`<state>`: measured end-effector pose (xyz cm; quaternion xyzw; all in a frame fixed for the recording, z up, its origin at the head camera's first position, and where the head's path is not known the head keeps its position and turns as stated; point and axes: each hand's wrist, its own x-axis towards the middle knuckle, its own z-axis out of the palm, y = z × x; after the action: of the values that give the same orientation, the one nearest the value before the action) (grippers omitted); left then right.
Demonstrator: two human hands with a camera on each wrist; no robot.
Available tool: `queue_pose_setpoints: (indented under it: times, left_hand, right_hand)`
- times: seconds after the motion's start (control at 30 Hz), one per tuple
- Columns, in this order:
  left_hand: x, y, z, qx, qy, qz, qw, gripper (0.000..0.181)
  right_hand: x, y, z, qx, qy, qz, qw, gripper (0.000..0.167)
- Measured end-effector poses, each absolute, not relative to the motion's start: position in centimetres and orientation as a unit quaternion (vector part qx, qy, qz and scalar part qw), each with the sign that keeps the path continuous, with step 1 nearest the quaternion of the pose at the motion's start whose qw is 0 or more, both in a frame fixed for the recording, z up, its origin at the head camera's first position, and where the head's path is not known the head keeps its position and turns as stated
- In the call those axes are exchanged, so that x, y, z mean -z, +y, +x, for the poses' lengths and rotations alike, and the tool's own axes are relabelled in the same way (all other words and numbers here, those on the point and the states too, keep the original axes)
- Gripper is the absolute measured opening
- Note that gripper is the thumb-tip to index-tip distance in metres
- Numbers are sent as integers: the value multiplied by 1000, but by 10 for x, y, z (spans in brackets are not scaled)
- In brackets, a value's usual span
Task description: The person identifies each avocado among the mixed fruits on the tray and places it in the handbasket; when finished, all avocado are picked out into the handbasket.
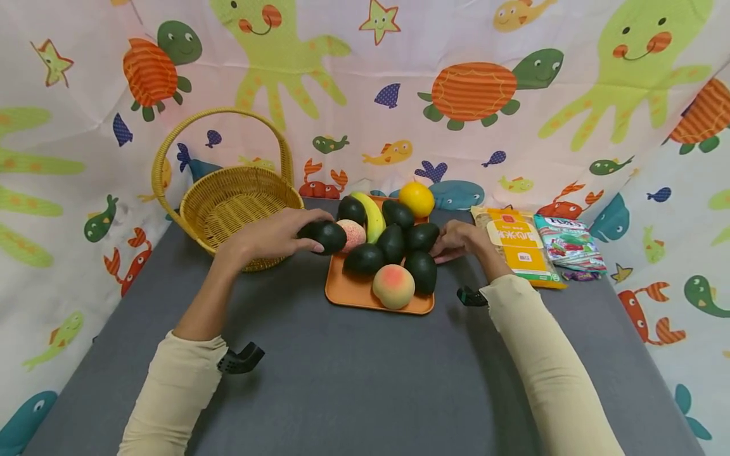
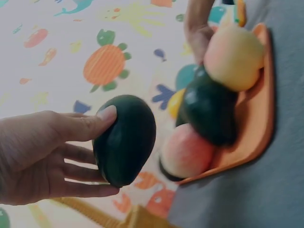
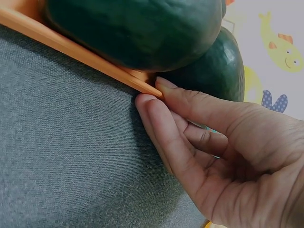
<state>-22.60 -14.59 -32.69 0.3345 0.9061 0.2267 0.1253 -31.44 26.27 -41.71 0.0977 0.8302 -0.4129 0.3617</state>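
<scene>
My left hand (image 1: pixel 265 237) grips a dark green avocado (image 1: pixel 326 237) between thumb and fingers, above the gap between the basket and the orange tray (image 1: pixel 349 296). In the left wrist view, this avocado (image 2: pixel 127 142) is apart from the tray. My right hand (image 1: pixel 461 240) is at the tray's right side; in the right wrist view, its thumb and fingers pinch the tray rim (image 3: pixel 90 58). Several more avocados (image 1: pixel 421 272) are heaped on the tray with a banana (image 1: pixel 373 218), an orange-yellow round fruit (image 1: pixel 417 200), a peach (image 1: pixel 393 287) and a pinkish round fruit (image 1: pixel 352 234).
A yellow wicker basket (image 1: pixel 196 209) with a tall handle stands left of the tray. On the right lie a yellow food bag (image 1: pixel 516 244), a teal-and-white packet (image 1: pixel 570 244) and a small purple wrapper (image 1: pixel 580 276). A printed cloth hangs behind the grey table (image 1: pixel 365 380).
</scene>
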Motion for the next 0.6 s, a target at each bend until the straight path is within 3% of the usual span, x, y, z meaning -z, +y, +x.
queue_pose_setpoints:
  times: [0.33, 0.6]
  left_hand:
    - [292, -188, -243, -192, 942, 271, 48, 49]
    - [279, -218, -263, -166, 970, 178, 14, 57]
  right_hand:
    - [416, 265, -315, 406, 832, 103, 364, 17]
    - [415, 265, -312, 407, 831, 92, 367, 21]
